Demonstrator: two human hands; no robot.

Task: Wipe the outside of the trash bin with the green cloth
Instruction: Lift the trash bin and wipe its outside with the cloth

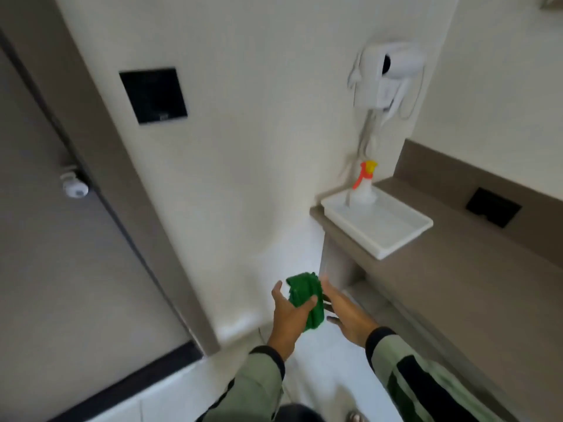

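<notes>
**Green cloth held ready, trash bin out of sight**

Green cloth (306, 303), bunched and folded, sits between both hands above the pale floor. The left hand (291, 312) has its fingers closed around the cloth; the right hand (347, 315) lies spread open against its far side. Beyond, a grey-brown counter (457, 284) carries a white plastic tray (380, 226) holding a clear spray bottle with an orange trigger (364, 184). No trash bin shows, so wiping cannot start yet; the loose bundle could slip and drop.
</notes>
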